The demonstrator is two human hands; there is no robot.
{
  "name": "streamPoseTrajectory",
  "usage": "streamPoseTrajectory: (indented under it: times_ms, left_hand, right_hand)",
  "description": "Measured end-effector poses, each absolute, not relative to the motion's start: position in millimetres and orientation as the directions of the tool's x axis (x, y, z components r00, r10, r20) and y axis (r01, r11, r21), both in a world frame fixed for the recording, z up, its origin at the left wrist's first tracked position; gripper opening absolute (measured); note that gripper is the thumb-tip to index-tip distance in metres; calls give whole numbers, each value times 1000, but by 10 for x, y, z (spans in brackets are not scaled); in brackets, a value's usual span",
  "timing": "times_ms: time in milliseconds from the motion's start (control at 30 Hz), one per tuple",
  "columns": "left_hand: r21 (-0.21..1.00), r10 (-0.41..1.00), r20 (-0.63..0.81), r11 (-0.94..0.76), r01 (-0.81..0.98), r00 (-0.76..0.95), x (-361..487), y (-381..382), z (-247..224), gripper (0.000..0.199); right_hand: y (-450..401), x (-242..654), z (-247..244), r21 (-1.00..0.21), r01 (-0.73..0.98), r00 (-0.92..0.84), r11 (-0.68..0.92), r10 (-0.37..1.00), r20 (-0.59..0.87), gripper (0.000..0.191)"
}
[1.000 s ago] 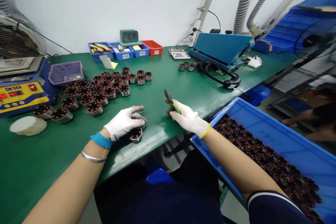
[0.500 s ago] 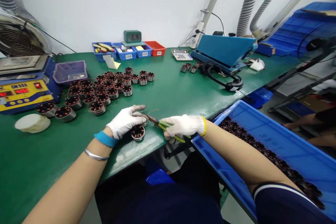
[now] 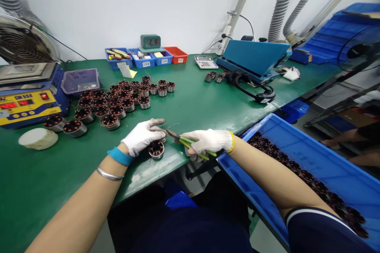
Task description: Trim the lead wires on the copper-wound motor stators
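White-gloved, my left hand (image 3: 144, 136) curls beside and partly over a motor stator (image 3: 156, 150), a metal ring with dark core and copper windings standing on the bench. Its fingertips seem to pinch a thin wire right at the pliers' jaws, though the glove mostly hides it. My right hand (image 3: 209, 142), in a white glove with a yellow cuff, grips green-handled pliers (image 3: 194, 147). The jaws point left and nearly touch my left fingertips. A loose copper wire end (image 3: 175, 124) curves up above the jaws.
Several stators (image 3: 115, 104) stand grouped at the left on the green bench (image 3: 190, 106). A blue tray (image 3: 308, 150) with rows of stators is at my right. Farther back are small bins (image 3: 144, 61), a calculator (image 3: 206, 62) and a black headband-like device (image 3: 261, 94). Another person's arm (image 3: 341, 138) shows far right.
Almost nothing differs. The whole view has shifted very slightly; both hands, the pliers and the stator keep the same arrangement.
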State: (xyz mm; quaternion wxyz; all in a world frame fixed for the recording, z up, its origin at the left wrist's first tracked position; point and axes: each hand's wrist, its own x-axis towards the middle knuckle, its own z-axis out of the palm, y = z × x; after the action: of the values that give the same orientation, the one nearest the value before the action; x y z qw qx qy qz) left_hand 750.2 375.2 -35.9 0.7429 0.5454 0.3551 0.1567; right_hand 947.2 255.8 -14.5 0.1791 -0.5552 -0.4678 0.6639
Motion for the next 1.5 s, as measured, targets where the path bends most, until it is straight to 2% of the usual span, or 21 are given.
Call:
streamPoseTrajectory:
  times_ms: [200, 500, 600, 667, 700, 767, 833, 867, 933, 1033, 1100, 1167, 1233, 1333, 1400, 1500]
  left_hand:
    - [931, 627, -345, 322, 171, 698, 7494, 3752, -353, 79]
    - [943, 613, -326, 269, 198, 720, 7465, 3800, -416, 84]
    - [945, 600, -327, 224, 239, 730, 7457, 3817, -410, 86]
    - [943, 625, -326, 164, 290, 709, 7452, 3832, -394, 84]
    - [940, 674, -312, 117, 320, 670, 7450, 3842, -384, 80]
    - [921, 817, -216, -11, 388, 535, 7448, 3865, -366, 69]
    - [882, 924, -43, -144, 449, 380, 7443, 3890, -347, 60]
    - [855, 946, 46, -204, 477, 321, 7437, 3902, -335, 57]
    - [789, 951, 183, -293, 540, 248, 7414, 3926, -301, 54]
    - [610, 939, 278, -337, 717, 205, 7349, 3964, -214, 52]
    - [482, 942, 265, -316, 817, 207, 7288, 3990, -138, 51]
    - [400, 954, 206, -287, 871, 220, 7217, 4013, -62, 54]
    - [346, 965, 129, -258, 902, 227, 7145, 4030, 1, 60]
    - [287, 968, 153, -238, 928, 201, 7051, 4043, 60, 69]
    - [279, 964, 179, -241, 930, 196, 7005, 4049, 88, 76]
    - [263, 976, 43, -219, 939, 215, 6965, 4072, 132, 88]
  right_hand:
    - [2590, 9413, -95, -780, 378, -270, -499, 746, -608, 37]
    - [2706, 9518, -156, -767, 464, -261, -443, 759, -596, 48]
    - [2742, 9519, -111, -732, 538, -242, -418, 756, -608, 54]
    - [2752, 9498, -66, -660, 661, -191, -357, 770, -609, 57]
    - [2751, 9484, -50, -587, 752, -137, -300, 800, -584, 58]
    - [2733, 9451, -50, -350, 919, 0, -180, 890, -457, 58]
    - [2701, 9408, -97, -119, 985, 92, -128, 958, -273, 60]
    - [2682, 9377, -135, -58, 991, 106, -119, 977, -187, 63]
    - [2650, 9282, -224, -64, 997, 42, -43, 999, -28, 69]
    - [2630, 9040, -351, -165, 953, -220, 252, 956, 193, 66]
    - [2639, 8841, -410, -176, 894, -366, 411, 899, 240, 54]
    - [2659, 8679, -432, -153, 880, -414, 449, 884, 215, 38]
    - [2683, 8621, -406, -129, 893, -404, 431, 894, 194, 28]
    - [2722, 8825, -291, -99, 938, -312, 333, 932, 183, 27]
    - [2765, 9150, -198, -82, 988, -118, 130, 983, 138, 29]
    - [2870, 9761, -91, -60, 937, 343, -343, 939, 0, 30]
